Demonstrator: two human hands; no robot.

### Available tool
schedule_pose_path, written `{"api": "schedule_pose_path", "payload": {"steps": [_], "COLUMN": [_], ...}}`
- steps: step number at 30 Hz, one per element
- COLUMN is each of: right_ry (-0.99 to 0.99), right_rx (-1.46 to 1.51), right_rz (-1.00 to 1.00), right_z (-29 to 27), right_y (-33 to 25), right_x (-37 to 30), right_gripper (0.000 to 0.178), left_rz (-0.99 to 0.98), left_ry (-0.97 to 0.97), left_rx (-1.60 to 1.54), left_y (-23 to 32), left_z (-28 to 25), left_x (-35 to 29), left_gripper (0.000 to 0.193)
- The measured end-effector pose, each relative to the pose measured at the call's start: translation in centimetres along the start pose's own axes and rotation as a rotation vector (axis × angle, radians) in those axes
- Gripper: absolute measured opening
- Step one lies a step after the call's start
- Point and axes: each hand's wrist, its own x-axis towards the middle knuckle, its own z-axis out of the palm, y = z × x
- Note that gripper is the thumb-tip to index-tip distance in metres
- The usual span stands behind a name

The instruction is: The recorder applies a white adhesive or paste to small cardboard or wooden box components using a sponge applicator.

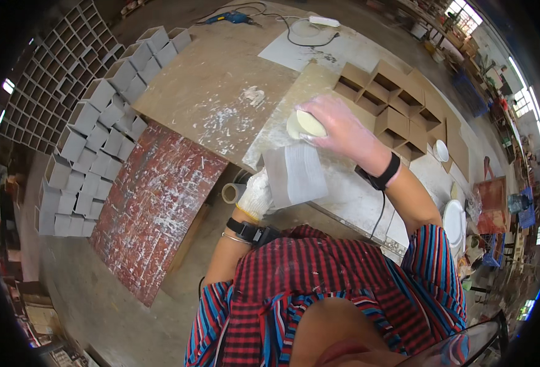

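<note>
The gloved left hand (258,192) holds the grey box (298,175) by the table's (205,92) edge, fingers hidden, so I cannot tell if they go inside; this seems to keep one flat side facing up; the right hand (342,128) grips a round cream pad (311,123) just past the box; brown boxes (393,122) sit bunched on the table, maybe to stay in reach.

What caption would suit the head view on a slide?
Gloved left hand holds a grey box; right hand grips a pale round pad.
</note>
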Motion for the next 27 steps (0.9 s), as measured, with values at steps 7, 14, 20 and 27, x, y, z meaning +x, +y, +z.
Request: {"api": "schedule_pose_path", "payload": {"steps": [7, 14, 20, 27], "right_ry": [-0.348, -0.082, -0.006, 0.090], "right_rx": [-0.011, -0.010, 0.102, 0.504], "right_rz": [-0.442, -0.233, -0.197, -0.069], "right_z": [4.3, 6.5, 6.3, 5.5], "right_y": [-9.1, -6.0, -6.3, -6.1], "right_x": [2.2, 11.3, 10.9, 9.1], "right_gripper": [0.055, 0.051, 0.054, 0.055], "left_rz": [0.018, 0.023, -0.316, 0.339], "left_ry": [0.022, 0.021, 0.299, 0.183], "left_rx": [0.272, 0.037, -0.757, 1.052], "left_y": [0.1, 0.7, 3.8, 7.6], "left_z": [-6.3, -8.8, -9.6, -12.3], "left_x": [-1.0, -2.3, -4.0, -6.1], "left_gripper": [0.038, 0.038, 0.042, 0.041]}}
